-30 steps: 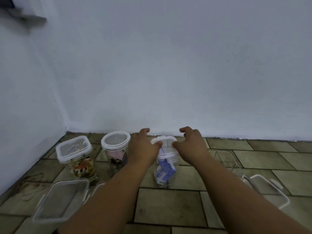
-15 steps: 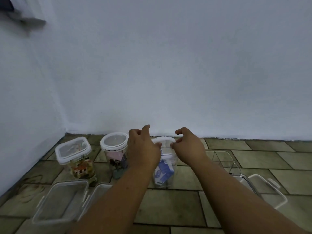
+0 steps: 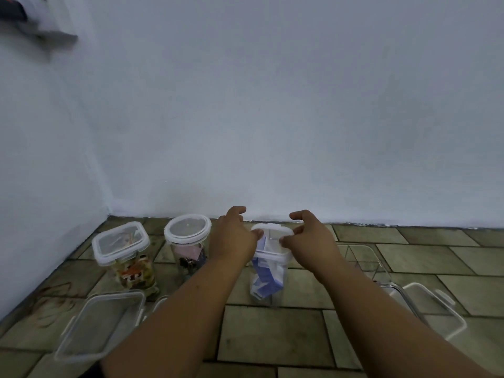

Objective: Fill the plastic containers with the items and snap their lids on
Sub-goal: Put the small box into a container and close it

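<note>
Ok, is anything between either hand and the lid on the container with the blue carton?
Nothing visible. The left hand and right hand are at the lid, thumbs against its opposite edges. The round-lidded jar stands off to the left, not between.

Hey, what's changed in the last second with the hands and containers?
Almost nothing moved. The left hand and right hand stay at the lid of the blue-carton container, thumbs pressing its sides; nothing taken or released. The square container and round container stayed put.
</note>
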